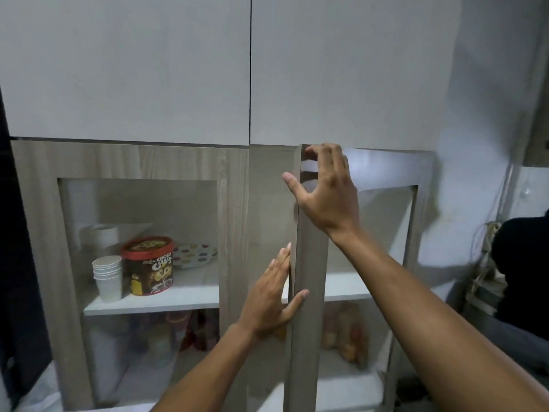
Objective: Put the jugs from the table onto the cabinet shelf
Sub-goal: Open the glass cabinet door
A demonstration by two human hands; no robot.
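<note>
Starting on the left, the closed glass door shows a shelf holding a stack of paper cups, a Choco Chips tin and a spotted plate behind it. No jugs anywhere in view, and no bench either, so presumably they're somewhere behind the person.

Moving to the middle, the left hand is pressed against the edge of the right door, palm mostly flat, thumb hooked round the front of the frame and fingers slipped behind the edge. It's not carrying anything, just bracing the door. The forearm comes up from the bottom centre.

To the right, the right hand is up at the top corner of that same door, fingers curled over the top of the frame, thumb sticking out to the left, arm stretched long from the lower right.

So I'd say this is the door-handling step, with the door ajar; can't tell if it's being opened or shut. If opening, the next move needs it swung wide so the right-side shelf is reachable, then both hands free for the jugs.
</note>
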